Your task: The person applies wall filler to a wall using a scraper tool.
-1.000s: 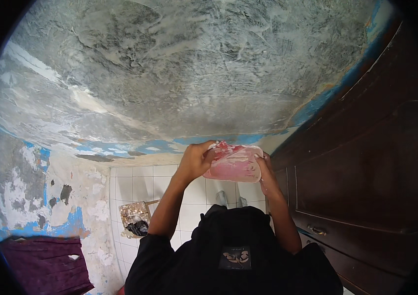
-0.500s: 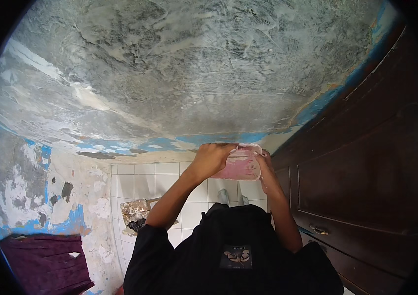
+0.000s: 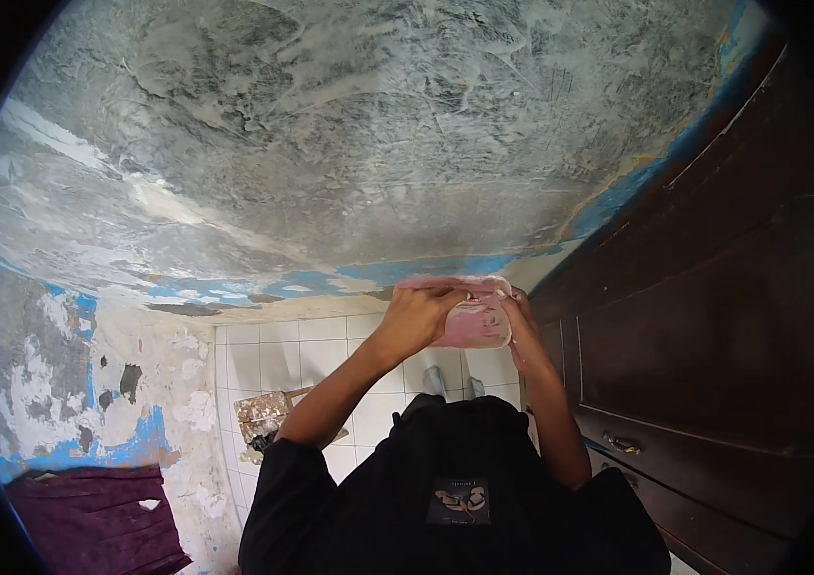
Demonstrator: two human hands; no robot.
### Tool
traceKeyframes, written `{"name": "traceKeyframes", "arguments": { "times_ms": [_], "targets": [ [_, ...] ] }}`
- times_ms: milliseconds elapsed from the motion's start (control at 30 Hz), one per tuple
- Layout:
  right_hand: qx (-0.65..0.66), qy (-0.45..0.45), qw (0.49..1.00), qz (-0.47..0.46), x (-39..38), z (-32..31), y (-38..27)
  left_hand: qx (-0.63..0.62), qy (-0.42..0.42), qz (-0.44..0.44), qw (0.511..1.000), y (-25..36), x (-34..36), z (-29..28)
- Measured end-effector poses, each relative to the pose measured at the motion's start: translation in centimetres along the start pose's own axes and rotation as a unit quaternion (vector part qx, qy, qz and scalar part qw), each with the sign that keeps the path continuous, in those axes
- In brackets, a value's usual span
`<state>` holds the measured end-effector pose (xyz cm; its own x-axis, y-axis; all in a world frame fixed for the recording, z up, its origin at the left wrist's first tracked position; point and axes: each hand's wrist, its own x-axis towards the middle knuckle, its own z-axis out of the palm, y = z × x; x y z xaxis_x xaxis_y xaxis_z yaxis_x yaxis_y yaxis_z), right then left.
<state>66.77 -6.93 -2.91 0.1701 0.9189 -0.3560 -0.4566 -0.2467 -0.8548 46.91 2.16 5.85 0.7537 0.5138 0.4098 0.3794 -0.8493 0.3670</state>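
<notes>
Between my hands, a pink plastic container [image 3: 476, 326] with pale, pasty residue is held up in front of the scraped grey wall [image 3: 407, 125], near where blue paint shows along its lower part. My left hand [image 3: 421, 316] lies across the container's left part with fingers bent over and into it; what is under the fingertips is hidden. My right hand [image 3: 524, 331] grips the right side, thumb at the rim.
Below are white floor tiles [image 3: 378, 431], my feet [image 3: 434, 381] and a splattered wooden stool [image 3: 263, 412] with something black on it. A dark wooden cabinet [image 3: 685, 355] stands close on my right. A patchy wall [image 3: 138, 374] with purple cloth [image 3: 91, 517] is on my left.
My left hand has shifted rightward across the container and now covers more of it. The red smears seen earlier at its top left are mostly out of sight. My right hand stays on the side.
</notes>
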Motion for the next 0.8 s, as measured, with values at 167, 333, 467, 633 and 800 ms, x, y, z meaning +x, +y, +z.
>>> {"name": "traceKeyframes", "arguments": {
  "times_ms": [167, 333, 467, 633, 800],
  "targets": [
    [-0.003, 0.003, 0.999, 0.033, -0.6, 0.6, -1.3, -0.011, -0.025, -0.038, 0.999, 0.4, 0.3, -1.2],
    [-0.003, -0.015, 1.000, 0.018, 0.0, 0.6, -1.4, 0.032, -0.028, -0.050, 0.998, 0.5, 0.2, 0.3],
    [-0.011, -0.001, 0.999, 0.050, -0.3, 0.1, -1.6, 0.007, -0.045, -0.022, 0.999, 1.0, 0.6, -0.6],
    [0.002, 0.008, 0.997, 0.081, -0.4, 0.7, -2.6, 0.041, -0.048, -0.046, 0.997, 0.6, 0.4, 0.5],
    [-0.014, 0.001, 0.998, 0.059, 0.3, -0.6, -1.3, -0.019, -0.063, -0.025, 0.997, 0.7, 0.3, 0.2]
  ]
}}
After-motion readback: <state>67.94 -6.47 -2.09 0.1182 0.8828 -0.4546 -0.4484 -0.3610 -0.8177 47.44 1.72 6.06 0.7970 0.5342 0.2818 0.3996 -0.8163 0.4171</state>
